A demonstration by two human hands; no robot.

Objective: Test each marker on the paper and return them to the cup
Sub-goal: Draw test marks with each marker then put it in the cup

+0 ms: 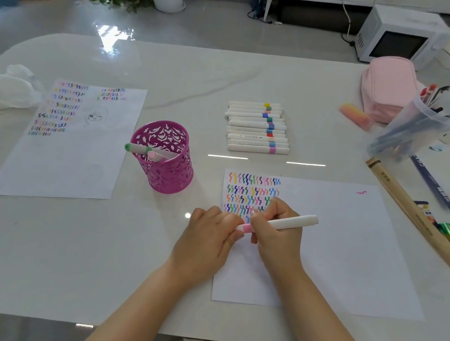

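Note:
Both hands hold one white marker with a pink band (286, 222) level over the test paper (340, 246). My right hand (275, 231) grips its barrel. My left hand (209, 235) pinches its left end next to the band; the cap is hidden by the fingers. The paper's top left corner carries rows of coloured squiggles (252, 193), partly covered by my fingers. A purple cut-out metal cup (163, 164) stands to the left and holds two markers, one green-capped (137, 148) and one pink-capped (156, 156). A row of several white markers (256, 127) lies beyond the paper.
A second sheet with squiggles (62, 139) lies at far left, crumpled white plastic (7, 88) behind it. On the right are a pink pouch (387, 88), a clear tub of pens (421, 124), an orange-pink eraser (356, 116) and long boxed items (406, 207).

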